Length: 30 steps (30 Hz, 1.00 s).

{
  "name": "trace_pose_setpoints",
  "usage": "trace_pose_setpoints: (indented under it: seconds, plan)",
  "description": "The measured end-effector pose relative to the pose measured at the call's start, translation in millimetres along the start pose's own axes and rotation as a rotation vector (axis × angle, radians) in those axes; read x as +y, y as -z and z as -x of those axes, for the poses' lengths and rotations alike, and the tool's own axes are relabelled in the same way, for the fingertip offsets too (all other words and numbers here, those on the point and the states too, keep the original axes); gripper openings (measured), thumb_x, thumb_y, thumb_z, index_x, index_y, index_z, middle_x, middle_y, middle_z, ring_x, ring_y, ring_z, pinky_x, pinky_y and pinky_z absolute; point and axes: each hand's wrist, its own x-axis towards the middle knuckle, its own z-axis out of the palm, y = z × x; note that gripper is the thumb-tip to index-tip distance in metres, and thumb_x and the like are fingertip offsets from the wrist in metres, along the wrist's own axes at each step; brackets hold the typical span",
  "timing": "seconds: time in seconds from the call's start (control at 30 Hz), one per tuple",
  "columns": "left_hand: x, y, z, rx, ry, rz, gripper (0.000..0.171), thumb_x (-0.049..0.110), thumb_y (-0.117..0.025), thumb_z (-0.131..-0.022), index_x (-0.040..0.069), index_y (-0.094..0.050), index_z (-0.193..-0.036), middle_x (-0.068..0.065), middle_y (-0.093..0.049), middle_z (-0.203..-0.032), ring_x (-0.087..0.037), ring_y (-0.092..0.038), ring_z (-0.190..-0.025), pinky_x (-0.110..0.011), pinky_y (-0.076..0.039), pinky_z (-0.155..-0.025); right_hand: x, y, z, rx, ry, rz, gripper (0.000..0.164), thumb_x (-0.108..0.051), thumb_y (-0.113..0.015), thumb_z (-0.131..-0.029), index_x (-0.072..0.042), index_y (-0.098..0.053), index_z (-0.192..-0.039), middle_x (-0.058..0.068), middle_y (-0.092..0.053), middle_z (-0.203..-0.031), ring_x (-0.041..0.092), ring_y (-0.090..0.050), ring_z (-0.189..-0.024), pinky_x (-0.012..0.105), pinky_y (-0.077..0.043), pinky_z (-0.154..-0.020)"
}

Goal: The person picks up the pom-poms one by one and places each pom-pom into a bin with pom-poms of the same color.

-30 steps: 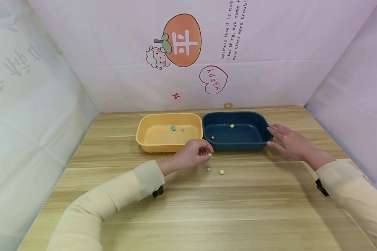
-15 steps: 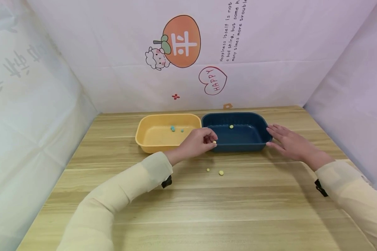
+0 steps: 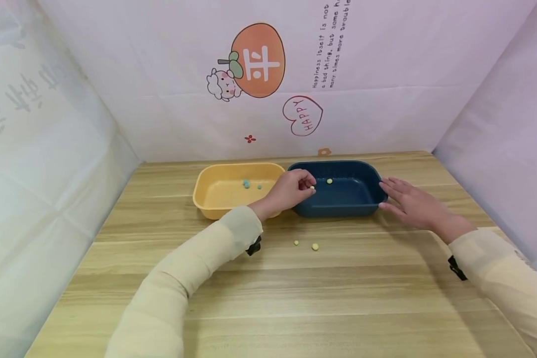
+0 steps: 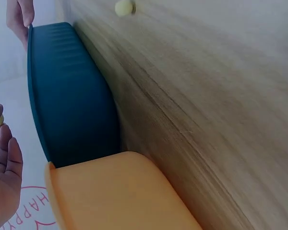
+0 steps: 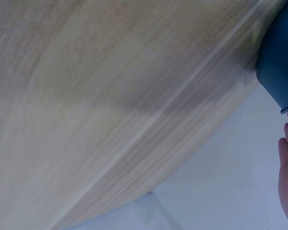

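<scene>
My left hand (image 3: 292, 188) is over the left end of the dark blue tray (image 3: 340, 211). Between thumb and fingertip it pinches a small yellow ball (image 4: 0, 120), seen best in the left wrist view. One yellow ball (image 3: 329, 181) lies inside the blue tray; the part of the tray under my left hand is hidden. My right hand (image 3: 413, 204) rests with straight fingers against the blue tray's right end. On the table in front lie a smaller yellow ball (image 3: 296, 243) and a larger yellow ball (image 3: 315, 246).
A yellow tray (image 3: 219, 213) stands against the blue tray's left side, partly behind my left forearm. Several light blue balls (image 3: 247, 185) lie in it. Behind the wooden table (image 3: 322, 298) rises a white printed wall covering (image 3: 170, 119).
My left hand has moved up and right from in front of the trays to over the blue tray, carrying the yellow ball. My right hand has stayed at the tray's end.
</scene>
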Motion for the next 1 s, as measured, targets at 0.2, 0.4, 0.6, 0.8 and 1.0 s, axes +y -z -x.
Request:
trace_pose_setpoints:
  seconds: [0.2,0.4,0.6,0.8,1.0]
  plan:
    - [-6.1,-5.9,-16.1,0.03,0.028,-0.052,0.009,0.014,-0.07,-0.091,0.009,-0.066,-0.098,0.001,-0.059,-0.09,-0.012,-0.054,-0.08,-0.016,-0.047,-0.071,-0.8,-0.5,-0.4,-0.003,0.0,0.004,0.07,-0.041,-0.048,-0.102,0.009,-0.028,-0.148,0.032,-0.024,-0.151,0.048,-0.019,-0.139,0.057,-0.018,-0.111]
    - [-9.6,-7.6,-28.9,0.027,0.061,-0.059,0.017,0.014,-0.069,-0.092,0.003,-0.067,-0.105,0.0,-0.06,-0.091,-0.014,-0.054,-0.081,-0.017,-0.047,-0.072,-2.4,0.5,-0.1,-0.001,-0.011,0.0,0.07,-0.038,-0.051,-0.101,0.009,-0.029,-0.148,0.031,-0.024,-0.152,0.047,-0.018,-0.14,0.058,-0.019,-0.111]
    - [-14.3,-11.8,-37.9,0.016,0.11,-0.091,0.018,0.016,-0.068,-0.093,0.005,-0.066,-0.107,-0.001,-0.061,-0.094,-0.014,-0.055,-0.084,-0.018,-0.047,-0.075,-2.8,1.1,0.5,-0.006,-0.016,-0.002,0.07,-0.039,-0.051,-0.101,0.008,-0.029,-0.148,0.031,-0.024,-0.152,0.047,-0.019,-0.14,0.058,-0.019,-0.111]
    - [-17.2,-16.4,-41.6,0.029,0.084,-0.119,0.02,0.015,-0.069,-0.092,0.001,-0.067,-0.106,0.0,-0.06,-0.09,-0.012,-0.055,-0.08,-0.018,-0.046,-0.071,-4.0,2.5,1.5,-0.003,-0.016,-0.012,0.07,-0.039,-0.051,-0.101,0.008,-0.029,-0.148,0.031,-0.024,-0.152,0.047,-0.018,-0.14,0.058,-0.019,-0.111]
    - [-18.9,-18.5,-42.5,0.033,0.095,-0.129,0.016,0.016,-0.069,-0.092,0.004,-0.067,-0.104,0.001,-0.06,-0.09,-0.012,-0.055,-0.08,-0.018,-0.046,-0.071,-4.1,1.3,0.7,0.003,-0.02,-0.008,0.07,-0.038,-0.053,-0.1,0.008,-0.03,-0.148,0.03,-0.024,-0.152,0.046,-0.018,-0.14,0.057,-0.02,-0.111]
